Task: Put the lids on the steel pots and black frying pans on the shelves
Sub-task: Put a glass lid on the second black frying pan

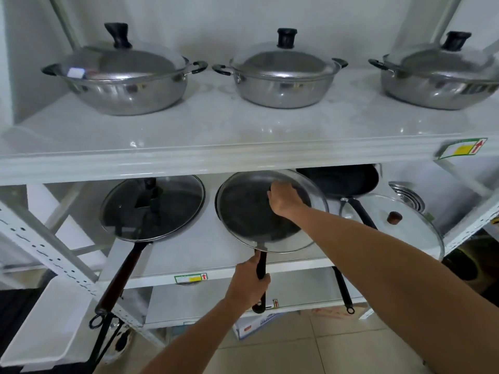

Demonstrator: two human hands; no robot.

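On the upper shelf (216,136) three steel pots stand in a row, left (118,85), middle (280,82) and right (442,79), each with its lid seated. On the lower shelf (199,247), the left frying pan (154,209) lies under a glass lid (178,195), its brown handle (118,282) sticking out past the shelf edge. Just beside it, the left hand (248,284) is clenched around the black handle (261,265) of the middle frying pan (243,217). Above this pan the right hand (286,198) grips the knob of a second glass lid (270,233), which covers the pan, slightly tilted; whether it sits fully down cannot be told. Further right, a third frying pan (348,182) lies uncovered, and a third glass lid (405,228) with a brown knob (394,217) rests near the shelf's right end, overlapping that pan's handle.
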